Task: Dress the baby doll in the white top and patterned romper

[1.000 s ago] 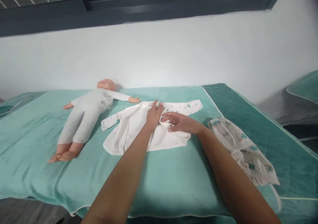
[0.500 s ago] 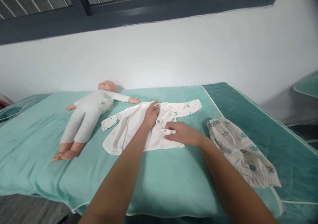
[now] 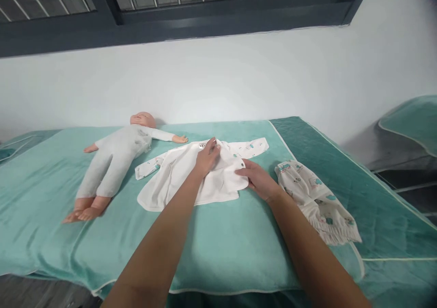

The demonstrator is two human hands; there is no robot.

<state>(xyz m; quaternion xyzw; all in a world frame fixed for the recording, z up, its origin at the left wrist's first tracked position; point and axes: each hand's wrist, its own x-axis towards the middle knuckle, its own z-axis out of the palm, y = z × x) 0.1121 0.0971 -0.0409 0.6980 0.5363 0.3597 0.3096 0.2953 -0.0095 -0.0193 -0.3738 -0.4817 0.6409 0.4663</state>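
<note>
Our right hand (image 3: pixel 260 180) has shifted the shirt flap (image 3: pixel 232 171), grip pinching its edge; our left hand (image 3: pixel 206 158), grip unclear, likely steadies it.

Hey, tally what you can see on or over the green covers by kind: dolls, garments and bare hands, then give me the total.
Doll: 1
Garments: 2, the white top and the printed garment with a gathered edge
Bare hands: 2, the left hand and the right hand
Total: 5
</note>
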